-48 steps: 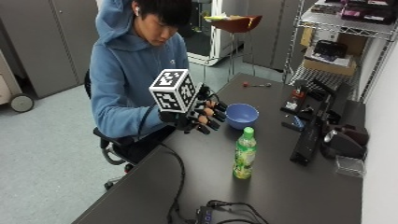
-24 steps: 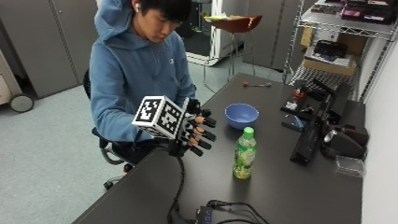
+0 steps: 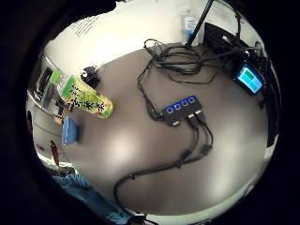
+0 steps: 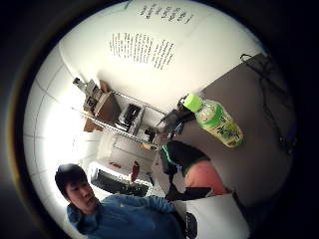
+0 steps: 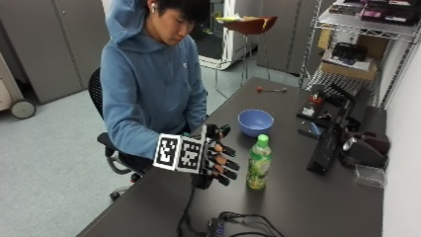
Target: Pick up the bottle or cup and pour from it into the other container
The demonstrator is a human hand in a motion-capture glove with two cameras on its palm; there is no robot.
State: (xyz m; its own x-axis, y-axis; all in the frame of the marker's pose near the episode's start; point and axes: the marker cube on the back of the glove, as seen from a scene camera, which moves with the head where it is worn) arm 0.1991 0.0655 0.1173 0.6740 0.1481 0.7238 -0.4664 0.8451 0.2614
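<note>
Reaching: the gloved right hand [image 5: 214, 163] hangs just above the table [image 5: 309, 207], partway to the bottle, holding nothing.
Fingers: the fingers [image 5: 226, 161] are spread and only slightly bent, tips aimed at the bottle, touching nothing.
Key relation: the bottle [image 5: 258, 164] stands just beside the fingertips on their far side, a narrow gap between them; its long axis is upright, green cap on top, so the hand as it faces now meets the side of the bottle.
Bottle place: near the middle of the table, closer to the person's long edge than to the wall edge.
Bowl: the blue bowl [image 5: 255, 122] sits past the bottle toward the far end of the table, apart from it; I judge it the container to pour into.
Nearer hand: the gloved right hand; the bare one is not seen.
Outside view: gives the hand, the gap and the bowl together.
Thumb-side palm view: the bottle [image 4: 214, 121] standing clear, with a fingertip [image 4: 202, 179] short of it; no bowl.
Little-finger-side palm view: bottle [image 3: 86, 102] and bowl [image 3: 70, 130] at the rim, plus a cable hub [image 3: 182, 110] with blue lights on the table.
</note>
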